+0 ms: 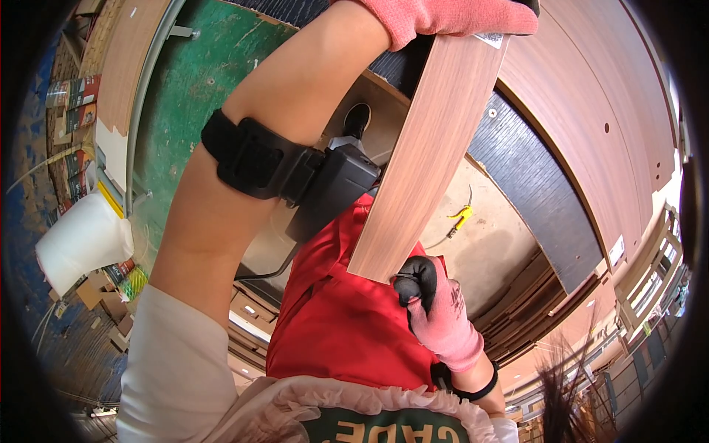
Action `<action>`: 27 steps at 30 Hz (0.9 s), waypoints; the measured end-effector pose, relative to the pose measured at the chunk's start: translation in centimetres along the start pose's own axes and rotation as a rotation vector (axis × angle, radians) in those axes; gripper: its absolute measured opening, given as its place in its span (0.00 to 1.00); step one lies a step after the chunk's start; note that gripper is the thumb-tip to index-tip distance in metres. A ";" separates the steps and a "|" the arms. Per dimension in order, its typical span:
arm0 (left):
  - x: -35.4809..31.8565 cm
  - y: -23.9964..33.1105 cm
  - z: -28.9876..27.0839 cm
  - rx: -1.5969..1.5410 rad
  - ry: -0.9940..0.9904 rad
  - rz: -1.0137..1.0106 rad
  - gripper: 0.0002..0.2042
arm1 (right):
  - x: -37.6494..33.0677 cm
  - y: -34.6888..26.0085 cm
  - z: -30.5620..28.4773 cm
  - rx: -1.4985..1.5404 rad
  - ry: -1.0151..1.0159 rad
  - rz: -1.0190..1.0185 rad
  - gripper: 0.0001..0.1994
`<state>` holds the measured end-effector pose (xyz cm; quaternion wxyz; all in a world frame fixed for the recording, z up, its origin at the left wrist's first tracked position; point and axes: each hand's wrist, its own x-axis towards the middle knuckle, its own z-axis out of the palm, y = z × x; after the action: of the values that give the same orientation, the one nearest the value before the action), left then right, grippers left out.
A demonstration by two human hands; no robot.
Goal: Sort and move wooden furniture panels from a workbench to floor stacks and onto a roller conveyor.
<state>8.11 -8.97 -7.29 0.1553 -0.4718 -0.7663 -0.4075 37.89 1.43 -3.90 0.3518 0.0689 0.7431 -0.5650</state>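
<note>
A long, narrow wood-grain board (432, 159) slants from the top of the view down toward my red apron. My left hand (458, 16), in a pink glove, is closed over the board's far end beside a small white label (490, 40). Beside the near end, my right hand (437, 310) is in a pink glove with black fingers. Its fingers are curled tight against the board's corner; whatever lies inside them is hidden. Strapped to my left forearm is a black band (255, 157), with a black box (341, 184) next to it.
A yellow air blow gun (461, 215) lies beyond the board on a beige surface. Large wood-grain panels (583, 88) and a black panel (535, 177) stand on the right. At left are a green surface (203, 81) and a white container (85, 238). A black shoe (357, 120) shows below.
</note>
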 end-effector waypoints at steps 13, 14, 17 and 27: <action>0.0 0.2 -0.1 -0.004 0.022 0.010 0.09 | 0.1 -0.6 0.3 0.020 0.064 -0.048 0.14; 0.0 0.2 0.0 -0.004 0.030 0.015 0.09 | 0.1 -0.5 0.3 0.026 0.054 -0.036 0.14; 0.0 0.1 0.0 -0.007 0.024 0.014 0.09 | 0.1 -0.2 0.3 0.046 0.041 -0.029 0.13; -0.1 0.2 0.0 -0.006 0.023 0.003 0.09 | -0.2 -0.4 -0.1 -0.002 0.015 -0.016 0.15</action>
<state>8.28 -8.98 -7.27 0.1631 -0.4686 -0.7626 -0.4151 37.81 1.41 -3.41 0.3420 0.0668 0.7467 -0.5666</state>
